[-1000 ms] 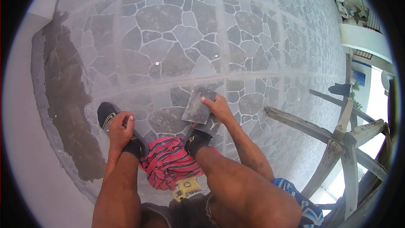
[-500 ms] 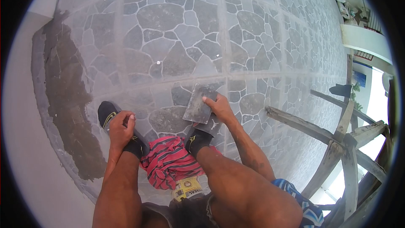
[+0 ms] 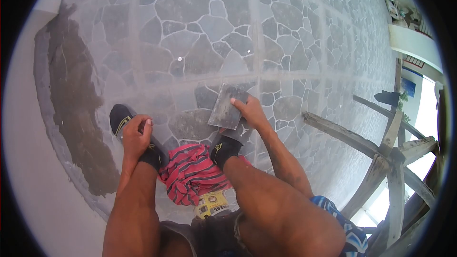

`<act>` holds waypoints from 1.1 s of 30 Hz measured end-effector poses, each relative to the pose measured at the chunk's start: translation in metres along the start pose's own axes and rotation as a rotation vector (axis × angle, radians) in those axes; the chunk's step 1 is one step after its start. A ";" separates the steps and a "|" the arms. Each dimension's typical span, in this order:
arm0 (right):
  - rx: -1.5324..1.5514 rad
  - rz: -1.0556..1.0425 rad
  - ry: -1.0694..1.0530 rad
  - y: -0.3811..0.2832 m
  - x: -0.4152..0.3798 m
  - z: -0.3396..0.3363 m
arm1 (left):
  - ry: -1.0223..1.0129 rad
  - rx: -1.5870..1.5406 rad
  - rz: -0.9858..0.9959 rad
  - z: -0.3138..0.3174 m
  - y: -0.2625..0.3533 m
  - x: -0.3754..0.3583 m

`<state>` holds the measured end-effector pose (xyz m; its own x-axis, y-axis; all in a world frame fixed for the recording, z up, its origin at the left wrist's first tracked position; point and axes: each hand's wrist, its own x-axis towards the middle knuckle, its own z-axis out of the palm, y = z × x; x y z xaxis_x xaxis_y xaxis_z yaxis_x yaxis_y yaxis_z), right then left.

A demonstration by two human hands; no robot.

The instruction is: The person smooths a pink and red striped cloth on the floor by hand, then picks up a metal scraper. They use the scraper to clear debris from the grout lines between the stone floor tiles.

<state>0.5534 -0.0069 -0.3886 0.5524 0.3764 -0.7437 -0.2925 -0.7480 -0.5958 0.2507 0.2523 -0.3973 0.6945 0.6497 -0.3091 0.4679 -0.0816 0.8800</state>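
My right hand [image 3: 250,110] grips a flat, dusty grey rectangular plate [image 3: 227,108], its thumb lying on the top face. The plate is just above the toes of my right foot, which wears a black sock [image 3: 223,151] and a dark slipper [image 3: 242,131] with a white mark. My left hand [image 3: 137,135] is closed with its fingers curled in, over my left foot in a black slipper [image 3: 122,120]. Whatever it may hold is hidden. Between my feet lies a bunched pink-and-black striped cloth [image 3: 193,173].
A yellow-and-white labelled container [image 3: 212,204] is below the cloth. The floor [image 3: 190,57] has a stone pattern with pale lines. A dark damp-looking patch [image 3: 78,114] runs along the white wall [image 3: 28,162] at left. Rough wooden beams [image 3: 340,135] cross at right.
The view has tilted slightly, so floor, feet and hands all appear a little higher. Both hands keep the same pose, and the plate stays in my right hand.
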 end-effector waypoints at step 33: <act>-0.927 -0.438 -0.053 -0.114 0.068 -0.112 | -0.011 0.065 -0.001 -0.002 -0.002 0.001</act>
<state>0.7116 0.0425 -0.3377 0.4241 0.7247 -0.5431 0.6568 -0.6590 -0.3666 0.2492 0.2544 -0.3981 0.7000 0.6413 -0.3143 0.5030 -0.1302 0.8544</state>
